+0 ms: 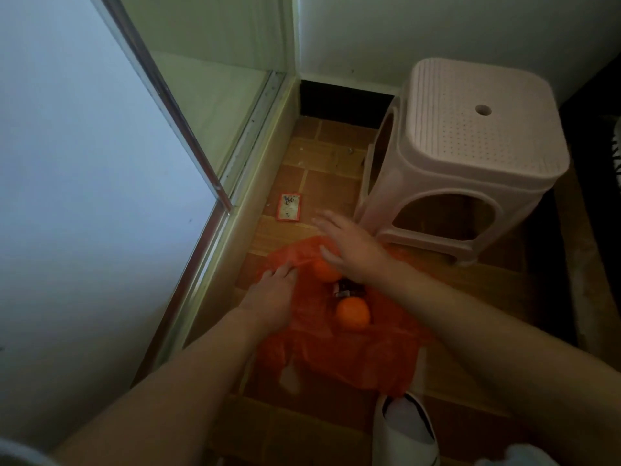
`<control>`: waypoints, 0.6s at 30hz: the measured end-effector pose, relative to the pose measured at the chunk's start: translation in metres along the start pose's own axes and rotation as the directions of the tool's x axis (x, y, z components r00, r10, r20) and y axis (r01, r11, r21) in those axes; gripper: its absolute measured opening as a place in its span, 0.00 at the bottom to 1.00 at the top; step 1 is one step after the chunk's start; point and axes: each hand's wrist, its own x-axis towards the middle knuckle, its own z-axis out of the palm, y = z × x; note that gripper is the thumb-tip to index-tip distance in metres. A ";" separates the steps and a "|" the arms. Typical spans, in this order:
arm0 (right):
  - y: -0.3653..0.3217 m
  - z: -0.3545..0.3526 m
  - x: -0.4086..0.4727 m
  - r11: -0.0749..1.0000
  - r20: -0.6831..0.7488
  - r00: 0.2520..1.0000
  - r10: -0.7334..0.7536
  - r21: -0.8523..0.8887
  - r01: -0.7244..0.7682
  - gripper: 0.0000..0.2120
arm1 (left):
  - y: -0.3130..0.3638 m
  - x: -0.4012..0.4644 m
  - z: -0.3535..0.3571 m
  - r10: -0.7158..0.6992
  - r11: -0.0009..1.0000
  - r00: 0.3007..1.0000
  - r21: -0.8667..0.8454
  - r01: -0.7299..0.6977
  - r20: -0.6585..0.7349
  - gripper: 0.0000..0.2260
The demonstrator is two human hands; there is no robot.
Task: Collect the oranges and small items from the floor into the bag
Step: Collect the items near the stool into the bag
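An orange plastic bag (pixel 353 358) lies spread on the tiled floor. One orange (pixel 353 314) sits in its middle, and a second orange (pixel 324 272) lies farther back, partly under my right hand. Between them is a small dark item (pixel 346 289). My left hand (pixel 272 297) rests on the bag's left edge, its fingers pinching the plastic. With straight fingers and nothing in it, my right hand (pixel 349 250) hovers over the bag's far edge. A small red-bordered packet (pixel 289 207) lies on the floor beyond the bag.
A pale pink plastic stool (pixel 470 156) stands at the right, close to my right hand. A sliding glass door and its track (pixel 235 169) run along the left. A white slipper (pixel 406 428) is at the bottom, by the bag's near edge.
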 end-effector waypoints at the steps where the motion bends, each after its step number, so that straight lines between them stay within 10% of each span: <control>1: 0.006 0.003 0.017 1.000 0.044 0.999 0.004 -0.029 -0.003 0.29 | -0.001 -0.002 0.000 0.006 1.000 1.000 -0.006 -0.006 -0.008 0.40; 18: 0.022 0.076 0.165 0.923 0.434 0.881 0.188 -0.384 -0.008 0.38 | -0.015 -0.048 -0.016 0.039 0.997 0.999 -0.059 -0.040 -0.015 0.33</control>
